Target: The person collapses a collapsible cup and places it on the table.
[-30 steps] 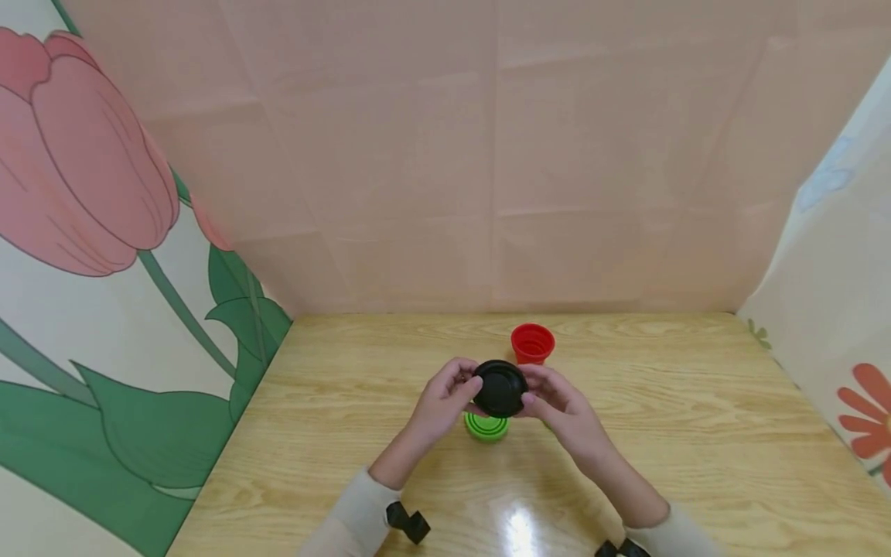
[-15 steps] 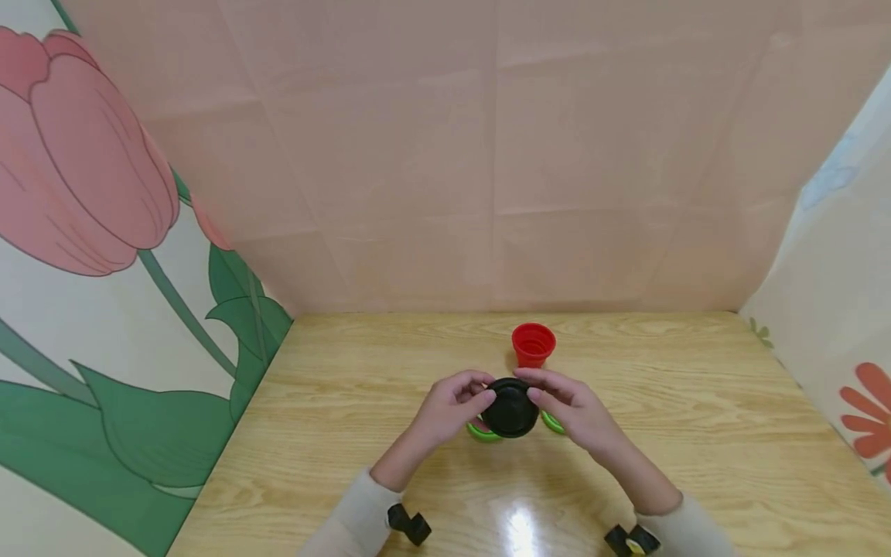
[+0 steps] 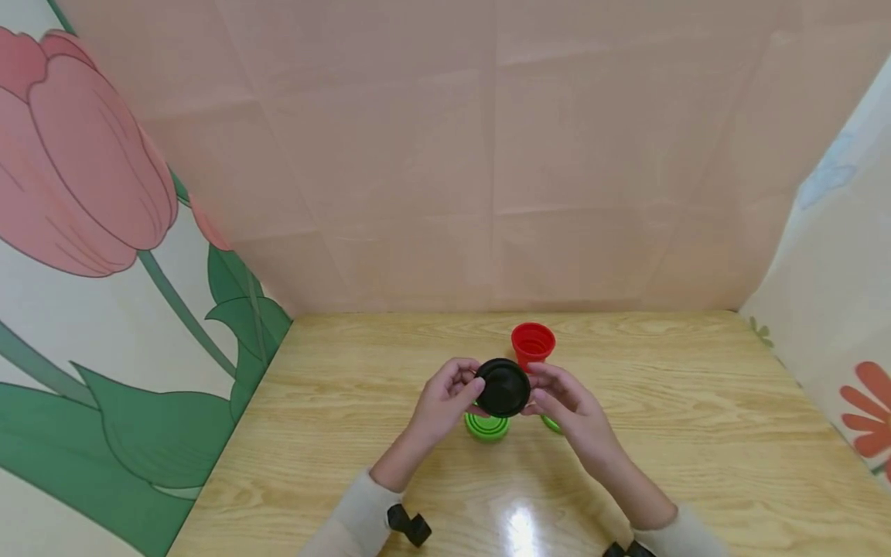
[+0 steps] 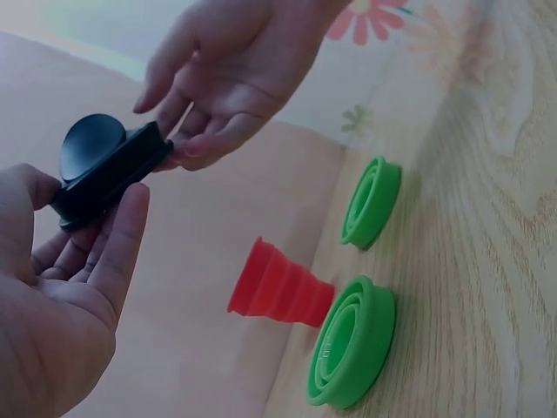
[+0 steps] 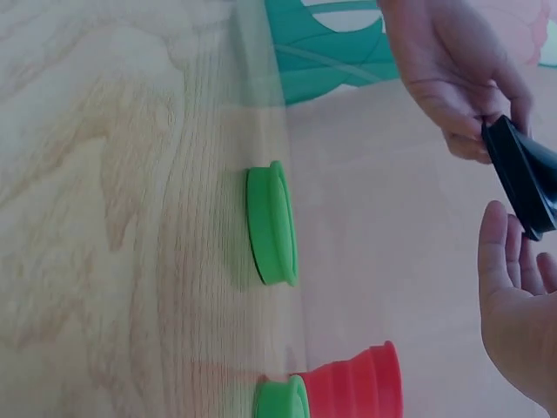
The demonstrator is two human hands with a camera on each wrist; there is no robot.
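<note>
A black collapsible cup (image 3: 503, 388), mostly folded flat, is held up over the table. The left wrist view shows a rounded part bulging from one side of the black cup (image 4: 94, 148). My left hand (image 3: 444, 401) pinches its left edge, thumb on one side and fingers on the other. My right hand (image 3: 578, 418) is at the opposite edge. Its fingertips touch the rim there, while the thumb stands off it, as seen in the left wrist view. Below the hands lies a flattened green cup (image 3: 487, 428); a second green cup (image 3: 552, 424) is mostly hidden by the right hand.
An extended red collapsible cup (image 3: 533, 340) stands upright farther back on the wooden table (image 3: 348, 363). A pinkish cloth (image 3: 418, 170) hangs behind the table. Flower-printed panels (image 3: 104, 178) flank it on both sides.
The black cup dipped toward me with both thumbs on it half a second ago, and is now back up and slightly left. My right thumb has come off the rim.
</note>
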